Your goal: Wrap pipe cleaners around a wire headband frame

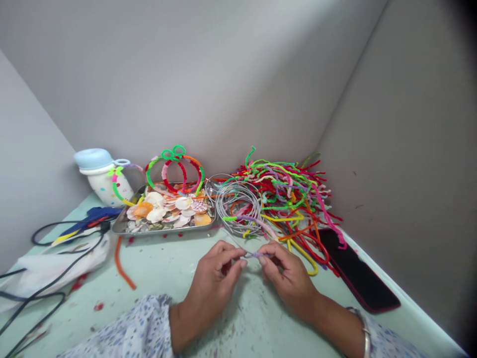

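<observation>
Both hands meet over the pale green table (167, 278). My left hand (216, 278) pinches one end of a short lilac pipe cleaner (257, 255), and my right hand (285, 273) pinches the other end. A thin wire runs from the pinch up toward a stack of grey wire rings (238, 206) just beyond my fingers. Both hands have their fingers closed on the piece.
A heap of coloured pipe cleaners (286, 199) lies at the back right, beside a dark phone (357, 273). A metal tray of seashells (167, 214) holds wrapped rings (175, 171). A white and blue jug (104, 179), black cables (55, 258) and an orange pipe cleaner (121, 263) lie at the left.
</observation>
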`<control>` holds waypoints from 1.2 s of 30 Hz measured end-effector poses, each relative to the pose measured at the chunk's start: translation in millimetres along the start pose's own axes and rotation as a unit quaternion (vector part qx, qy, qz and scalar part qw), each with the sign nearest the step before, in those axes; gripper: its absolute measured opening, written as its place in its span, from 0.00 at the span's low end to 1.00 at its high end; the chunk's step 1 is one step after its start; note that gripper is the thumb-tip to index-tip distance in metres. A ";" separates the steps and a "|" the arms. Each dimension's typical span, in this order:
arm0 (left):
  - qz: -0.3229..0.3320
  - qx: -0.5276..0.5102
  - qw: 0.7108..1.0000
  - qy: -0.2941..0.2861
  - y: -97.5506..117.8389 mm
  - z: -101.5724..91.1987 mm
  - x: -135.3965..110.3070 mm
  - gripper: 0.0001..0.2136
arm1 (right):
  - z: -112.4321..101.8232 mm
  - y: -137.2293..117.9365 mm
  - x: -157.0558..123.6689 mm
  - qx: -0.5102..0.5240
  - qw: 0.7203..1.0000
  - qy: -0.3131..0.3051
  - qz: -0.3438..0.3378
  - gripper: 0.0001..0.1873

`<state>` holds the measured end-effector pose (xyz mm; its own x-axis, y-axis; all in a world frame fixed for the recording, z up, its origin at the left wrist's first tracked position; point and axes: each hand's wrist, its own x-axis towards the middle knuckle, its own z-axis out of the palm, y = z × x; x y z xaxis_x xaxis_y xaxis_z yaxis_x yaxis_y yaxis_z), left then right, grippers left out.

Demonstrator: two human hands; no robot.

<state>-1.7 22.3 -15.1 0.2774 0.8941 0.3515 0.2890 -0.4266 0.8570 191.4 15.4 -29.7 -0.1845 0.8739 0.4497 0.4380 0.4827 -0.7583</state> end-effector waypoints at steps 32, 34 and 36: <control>-0.012 0.036 0.999 -0.031 17.9 -7.3 -0.1 0.09 | -2.1 0.1 2.3 -0.061 0.994 0.025 -0.082 0.09; 0.064 0.076 0.995 -0.003 17.0 -11.9 2.2 0.08 | -2.3 -0.5 1.7 -0.060 0.995 0.015 -0.080 0.09; 0.127 0.114 0.985 0.028 13.1 -15.5 6.7 0.08 | -2.2 -1.5 0.8 -0.060 0.995 0.003 -0.079 0.09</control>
<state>-10.2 24.9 4.4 0.3178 0.7582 0.5693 0.4174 -0.6510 0.6340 192.6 15.3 -27.2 -0.2547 0.7876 0.5612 0.5062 0.6030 -0.6165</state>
